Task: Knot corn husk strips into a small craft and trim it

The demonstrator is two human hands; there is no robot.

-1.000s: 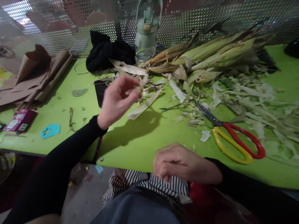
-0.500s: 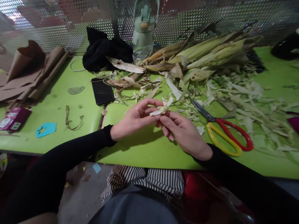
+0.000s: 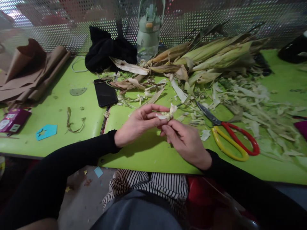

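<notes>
My left hand (image 3: 136,123) and my right hand (image 3: 185,142) meet above the green table (image 3: 144,150). Between their fingertips sits a small pale corn husk piece (image 3: 166,113). Both hands pinch it, the left from the left side and the right from below. Red and yellow scissors (image 3: 230,137) lie just right of my right hand, blades pointing up-left. A pile of corn husks (image 3: 211,54) lies at the back, with cut husk scraps (image 3: 251,99) spread before it.
A black phone (image 3: 105,92) lies left of the hands. A black cloth (image 3: 107,51) and a pale green bottle (image 3: 148,30) stand at the back by a perforated screen. Brown paper (image 3: 31,76), a purple card (image 3: 13,119) and a blue paper shape (image 3: 46,131) lie at the left.
My left hand came down from the raised position with the husk piece. My right hand rose from the table edge to meet it, and both now pinch the piece.
</notes>
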